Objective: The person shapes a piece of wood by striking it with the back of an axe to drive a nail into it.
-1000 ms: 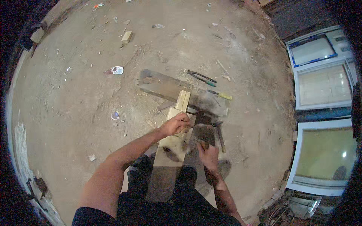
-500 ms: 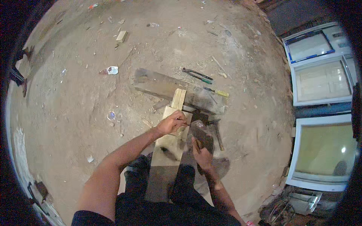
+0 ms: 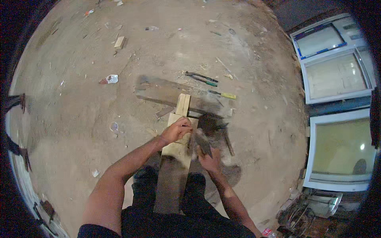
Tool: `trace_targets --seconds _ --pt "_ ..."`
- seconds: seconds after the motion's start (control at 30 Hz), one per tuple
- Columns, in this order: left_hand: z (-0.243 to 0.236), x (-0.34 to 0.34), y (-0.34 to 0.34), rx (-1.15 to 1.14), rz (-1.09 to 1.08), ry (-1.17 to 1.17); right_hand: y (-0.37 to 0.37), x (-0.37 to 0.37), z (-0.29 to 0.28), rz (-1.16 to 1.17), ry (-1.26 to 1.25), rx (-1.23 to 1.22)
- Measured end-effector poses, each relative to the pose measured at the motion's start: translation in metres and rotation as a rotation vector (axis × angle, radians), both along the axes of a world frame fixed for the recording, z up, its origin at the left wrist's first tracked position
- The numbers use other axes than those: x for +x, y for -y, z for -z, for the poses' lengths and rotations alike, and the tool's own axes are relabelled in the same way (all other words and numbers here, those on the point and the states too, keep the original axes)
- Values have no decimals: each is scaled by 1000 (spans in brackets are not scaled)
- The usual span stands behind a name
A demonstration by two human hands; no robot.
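A pale wooden beam (image 3: 172, 168) runs away from me between my legs, its far end at a narrower pale wood piece (image 3: 183, 105). My left hand (image 3: 176, 131) is closed in a pinch over the beam; whatever its fingertips hold is too small to make out. To the right, my right hand (image 3: 209, 160) grips a dark flat-headed tool (image 3: 203, 143), smeared by motion, so its exact kind is unclear. The tool's head is close to my left fingertips; whether it touches anything there cannot be told.
A weathered timber (image 3: 162, 89) lies crosswise beneath the narrow piece. Pincers (image 3: 202, 78) with a green grip and a yellow-handled tool (image 3: 223, 94) lie beyond. Right of my hands is a hammer (image 3: 229, 142). A wood block (image 3: 120, 42) lies farther off; white framed panels (image 3: 313, 148) stand at right.
My right hand has shifted slightly left, and the tool's head has swung closer to the beam. My left hand keeps its pinch. The whole view has shifted a little.
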State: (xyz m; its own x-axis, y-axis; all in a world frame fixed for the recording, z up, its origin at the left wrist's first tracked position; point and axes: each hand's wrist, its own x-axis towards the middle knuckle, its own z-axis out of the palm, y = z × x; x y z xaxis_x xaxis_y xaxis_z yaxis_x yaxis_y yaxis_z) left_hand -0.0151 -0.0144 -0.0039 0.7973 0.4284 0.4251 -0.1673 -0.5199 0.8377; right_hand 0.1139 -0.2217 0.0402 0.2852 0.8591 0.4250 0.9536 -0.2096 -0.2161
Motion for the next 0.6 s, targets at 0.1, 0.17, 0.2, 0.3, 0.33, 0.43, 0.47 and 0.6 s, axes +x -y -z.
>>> trace_targets --seconds 0.1,0.17,0.2,0.3,0.33,0.43,0.47,0.6 --pt "-2 -8 1 -191 23 -77 -20 -8 -36 172 -543 -170" --pt "-9 -10 3 -230 4 -114 -23 -12 -61 116 -679 -34" --pt "-12 -9 1 -249 -9 -132 -24 -10 -67 72 -636 1" --pt "-3 2 1 60 -9 -19 -10 1 -21 22 -421 15" --pt "-3 4 1 81 1 -29 -6 3 -2 21 -339 12" --pt "2 -4 -2 104 -45 -33 -17 -9 -25 58 -477 -161" --pt "-5 -5 -2 93 -49 -51 -15 -9 -26 31 -557 -135" --pt "-15 -1 3 56 -41 -101 -5 -9 -32 -7 -501 -141"
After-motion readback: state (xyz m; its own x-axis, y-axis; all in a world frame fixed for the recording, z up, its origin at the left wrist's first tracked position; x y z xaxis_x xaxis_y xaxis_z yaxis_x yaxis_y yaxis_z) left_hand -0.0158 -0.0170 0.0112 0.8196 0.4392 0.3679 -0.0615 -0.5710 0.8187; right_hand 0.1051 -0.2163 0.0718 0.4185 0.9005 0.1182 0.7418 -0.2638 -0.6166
